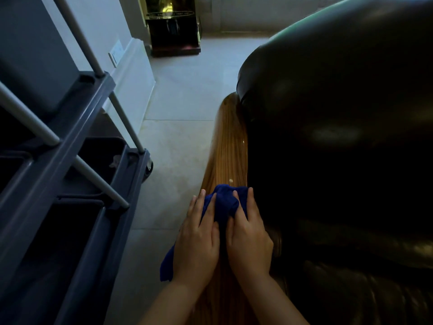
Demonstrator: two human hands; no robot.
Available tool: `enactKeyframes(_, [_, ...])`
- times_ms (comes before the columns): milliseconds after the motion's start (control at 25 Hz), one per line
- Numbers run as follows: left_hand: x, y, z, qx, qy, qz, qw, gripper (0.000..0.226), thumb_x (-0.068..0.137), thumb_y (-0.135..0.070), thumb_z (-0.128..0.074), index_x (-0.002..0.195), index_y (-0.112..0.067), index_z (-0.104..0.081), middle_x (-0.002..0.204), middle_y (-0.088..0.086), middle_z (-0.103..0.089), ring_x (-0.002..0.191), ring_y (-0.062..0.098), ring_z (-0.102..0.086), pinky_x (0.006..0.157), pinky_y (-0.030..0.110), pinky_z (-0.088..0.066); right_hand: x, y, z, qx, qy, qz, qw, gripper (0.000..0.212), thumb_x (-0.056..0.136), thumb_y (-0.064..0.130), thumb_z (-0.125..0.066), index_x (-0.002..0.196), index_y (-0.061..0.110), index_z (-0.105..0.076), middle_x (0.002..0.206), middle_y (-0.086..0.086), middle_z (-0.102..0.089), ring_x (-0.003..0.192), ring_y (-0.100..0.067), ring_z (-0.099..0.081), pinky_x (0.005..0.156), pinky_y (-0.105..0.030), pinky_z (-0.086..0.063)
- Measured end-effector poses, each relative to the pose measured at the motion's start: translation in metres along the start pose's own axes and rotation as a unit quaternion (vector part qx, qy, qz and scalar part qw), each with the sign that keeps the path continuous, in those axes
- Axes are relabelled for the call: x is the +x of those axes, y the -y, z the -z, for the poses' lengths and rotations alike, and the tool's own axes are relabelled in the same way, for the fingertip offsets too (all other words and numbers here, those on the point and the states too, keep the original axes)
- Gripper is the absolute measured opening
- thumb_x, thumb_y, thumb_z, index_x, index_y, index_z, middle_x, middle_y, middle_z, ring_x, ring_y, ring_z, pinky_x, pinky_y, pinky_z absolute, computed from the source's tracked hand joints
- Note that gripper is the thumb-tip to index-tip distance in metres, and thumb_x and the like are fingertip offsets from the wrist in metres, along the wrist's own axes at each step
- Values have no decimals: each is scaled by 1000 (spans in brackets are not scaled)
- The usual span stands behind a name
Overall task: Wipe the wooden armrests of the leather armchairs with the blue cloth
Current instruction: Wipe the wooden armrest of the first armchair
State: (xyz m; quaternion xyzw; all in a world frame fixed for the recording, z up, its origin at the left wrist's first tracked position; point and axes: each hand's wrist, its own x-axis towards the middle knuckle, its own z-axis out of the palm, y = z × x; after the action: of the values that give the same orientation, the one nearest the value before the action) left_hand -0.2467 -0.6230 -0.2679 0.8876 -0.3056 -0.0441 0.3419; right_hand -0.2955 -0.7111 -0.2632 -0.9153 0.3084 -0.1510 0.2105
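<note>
A long glossy wooden armrest (228, 146) runs away from me along the left side of a dark leather armchair (339, 137). A bunched blue cloth (225, 202) lies on the armrest's near half. My left hand (199, 240) and my right hand (248, 235) press down on the cloth side by side, fingers spread over it. One corner of the cloth hangs off the armrest's left edge below my left wrist. A small pale speck sits on the wood just beyond the cloth.
A grey cleaning cart (70, 172) with metal rails and dark bins stands close on the left. Pale floor tiles (182, 102) form a narrow aisle between cart and chair. A dark cabinet with a gold object (174, 26) stands at the far wall.
</note>
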Motion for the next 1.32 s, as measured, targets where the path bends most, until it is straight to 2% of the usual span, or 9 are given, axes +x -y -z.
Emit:
enactKeyframes(120, [31,1,1,-27,16,6,999,55,96,-19,-33,134,-45,-3,150,-17,-2,141,4,-2,111,24,-17,30,0,-3,16,32,-9,999,47,93,29,-41,139,26,-36,153,-11,-26,132,-27,-40,80,-39,-54])
enactKeyframes(440, [96,0,-5,-35,22,35,999,51,95,-20,-33,143,-31,-17,155,-4,-15,139,11,-21,104,22,-29,93,-1,-11,11,4,3,1000,45,93,31,-39,137,22,-40,152,-13,-28,124,-27,-50,69,-34,-56])
enactKeyframes(640, [129,4,-10,-72,32,49,996,49,95,-20,-32,142,-28,-20,154,-1,-18,139,14,-21,104,25,-24,124,-6,-16,12,21,15,1000,47,93,37,-28,139,27,-33,154,-10,-22,132,-27,-39,81,-38,-53])
enactKeyframes(760, [156,6,-3,-41,80,74,993,49,95,-20,-32,142,-24,-23,155,8,-16,141,23,-14,115,39,-18,148,-8,-10,2,72,30,997,47,94,39,-29,140,33,-28,156,-6,-15,141,-24,-20,106,-48,-33])
enactKeyframes(840, [173,10,12,19,92,64,994,44,92,-19,-39,136,-18,-39,146,16,-33,133,31,-31,110,43,-30,163,-11,3,11,117,21,993,46,93,42,-30,139,37,-29,155,-3,-17,142,-21,-13,112,-49,-15])
enactKeyframes(920, [181,10,27,15,67,63,996,34,87,-17,-49,120,-14,-58,122,18,-58,109,31,-54,92,36,-44,171,-17,18,55,110,26,992,43,92,37,-39,135,31,-41,145,-7,-35,133,-24,-31,108,-42,-26])
enactKeyframes(1040, [180,7,33,-33,17,153,988,27,82,-19,-60,105,-5,-67,106,17,-69,99,30,-62,81,34,-47,179,-20,32,120,95,36,988,34,87,22,-57,120,15,-56,120,-11,-54,107,-25,-54,86,-30,-43])
enactKeyframes(1160, [182,1,29,-47,-16,213,976,20,81,-18,-61,91,-5,-72,93,17,-72,89,30,-64,68,30,-44,191,-6,34,105,70,-5,992,18,85,17,-60,102,10,-60,111,-12,-56,94,-26,-57,75,-32,-47])
enactKeyframes(1320, [186,-1,37,-47,-89,217,971,15,80,-12,-63,86,-2,-72,90,18,-72,88,32,-65,68,28,-43,204,12,39,72,32,-4,997,9,87,11,-53,91,9,-61,105,-12,-56,88,-29,-56,67,-31,-40])
